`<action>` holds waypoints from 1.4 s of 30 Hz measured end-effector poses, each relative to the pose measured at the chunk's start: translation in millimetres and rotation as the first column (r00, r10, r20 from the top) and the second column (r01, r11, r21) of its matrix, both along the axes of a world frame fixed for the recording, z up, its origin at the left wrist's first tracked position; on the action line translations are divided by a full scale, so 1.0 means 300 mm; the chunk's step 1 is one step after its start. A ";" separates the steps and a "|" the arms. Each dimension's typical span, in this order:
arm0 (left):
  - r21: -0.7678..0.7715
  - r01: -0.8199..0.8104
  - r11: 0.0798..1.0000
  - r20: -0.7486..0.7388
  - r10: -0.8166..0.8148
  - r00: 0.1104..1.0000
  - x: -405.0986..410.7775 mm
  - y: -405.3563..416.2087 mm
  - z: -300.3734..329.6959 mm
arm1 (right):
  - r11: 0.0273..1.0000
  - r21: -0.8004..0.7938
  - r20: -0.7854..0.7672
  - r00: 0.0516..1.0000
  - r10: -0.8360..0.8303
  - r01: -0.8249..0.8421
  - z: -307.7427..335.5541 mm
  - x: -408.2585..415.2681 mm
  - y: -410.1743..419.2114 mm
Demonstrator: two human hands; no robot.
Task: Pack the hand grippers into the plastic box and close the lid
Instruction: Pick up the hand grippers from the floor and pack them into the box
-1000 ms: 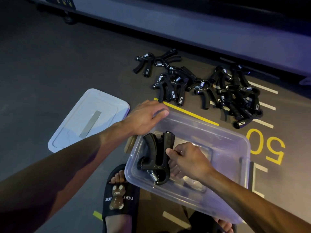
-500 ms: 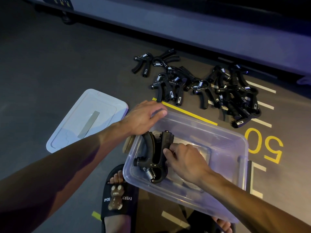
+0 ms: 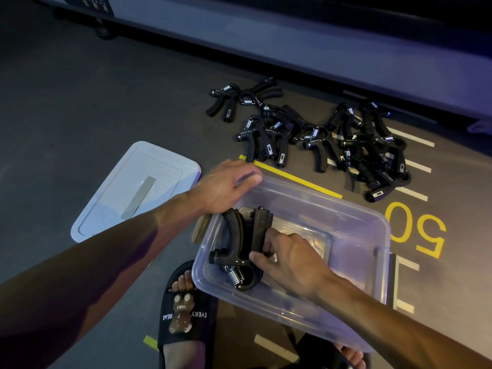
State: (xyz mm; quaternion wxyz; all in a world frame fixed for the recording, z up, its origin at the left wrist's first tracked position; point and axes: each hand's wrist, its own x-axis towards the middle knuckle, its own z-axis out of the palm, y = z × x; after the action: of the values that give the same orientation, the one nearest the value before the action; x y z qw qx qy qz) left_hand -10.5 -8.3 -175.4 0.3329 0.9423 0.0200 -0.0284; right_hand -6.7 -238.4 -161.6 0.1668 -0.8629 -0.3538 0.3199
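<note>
A clear plastic box stands open on the floor in front of me. My left hand grips its far left corner, thumb on the rim. Inside the box, at its left end, stand black hand grippers with a steel spring showing below. My right hand reaches into the box and pinches the right handle of the hand grippers. Several more hand grippers lie in a loose pile on the floor beyond the box. The box's pale lid lies flat to the left.
My foot in a black slipper is under the box's near left corner; another foot shows at the bottom. Yellow and white floor markings run to the right. A long grey wall base crosses behind the pile.
My right hand has pushed the hand grippers lower and further left inside the box. My left hand has stayed on the box corner.
</note>
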 end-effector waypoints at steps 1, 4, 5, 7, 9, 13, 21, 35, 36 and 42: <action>-0.004 0.000 1.000 -0.001 0.000 1.000 0.001 0.001 -0.001 | 0.999 0.000 -0.022 0.999 -0.032 0.032 -0.003 0.006 -0.001; -0.019 -0.011 1.000 -0.005 0.011 1.000 0.001 0.003 -0.004 | 0.979 0.039 -0.084 0.977 -0.197 0.201 -0.006 0.038 0.009; -0.021 -0.013 1.000 -0.002 0.013 1.000 0.001 0.004 -0.005 | 0.967 0.059 -0.111 0.964 -0.241 0.249 -0.006 0.049 0.013; -0.017 -0.013 1.000 0.005 0.013 1.000 0.001 0.003 -0.006 | 0.964 0.102 -0.153 0.961 -0.230 0.247 -0.004 0.068 0.026; -0.017 -0.009 1.000 0.012 0.009 1.000 0.001 0.002 -0.005 | 0.974 0.134 -0.173 0.972 -0.156 0.181 0.003 0.072 0.044; -0.013 -0.001 1.000 0.013 0.001 1.000 0.000 0.002 -0.003 | 0.962 0.195 -0.184 0.971 -0.153 0.188 0.008 0.061 0.061; -0.012 -0.004 1.000 0.001 0.004 1.000 -0.002 -0.001 0.001 | 0.965 0.154 -0.213 0.961 -0.179 0.214 -0.001 0.056 0.053; -0.029 -0.010 1.000 -0.020 0.010 1.000 -0.002 -0.001 0.002 | 0.970 0.051 -0.331 0.920 -0.209 0.238 -0.016 0.053 0.050; -0.031 -0.010 0.999 -0.022 0.010 1.000 -0.002 -0.001 0.002 | 0.972 0.049 -0.325 0.924 -0.203 0.231 -0.014 0.056 0.049; -0.030 -0.011 0.999 -0.025 0.010 1.000 -0.002 0.001 0.002 | 0.983 0.068 -0.224 0.963 -0.151 0.170 0.011 0.072 0.035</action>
State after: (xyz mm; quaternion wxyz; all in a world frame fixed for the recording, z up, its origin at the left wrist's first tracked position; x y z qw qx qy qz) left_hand -11.1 -8.0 -174.7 0.3469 0.9367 0.0288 -0.0385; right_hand 14.9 -227.9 -158.4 0.2671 -0.8404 -0.2760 0.3823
